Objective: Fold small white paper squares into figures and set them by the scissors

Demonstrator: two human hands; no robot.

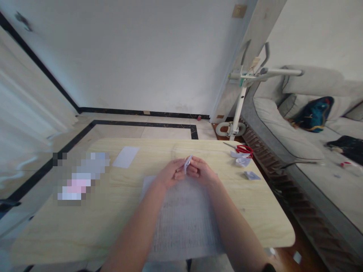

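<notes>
A small folded white paper (187,164) is pinched between my two hands, standing on edge over the middle of the table. My left hand (173,173) grips it from the left, fingers curled. On its other side my right hand (202,170) closes on it, fingertips close to those of the left. Under both hands and forearms lies a large printed sheet (185,223); its text is too blurred to read. The lower folds of the small paper are partly hidden by my fingers.
Red-handled scissors (244,150) lie at the table's far right, beside crumpled paper pieces (242,160) and a folded paper piece (252,175). A blank white sheet (126,156) rests at the far left, near a pixelated patch. A grey sofa (306,158) stands right of the table (119,211).
</notes>
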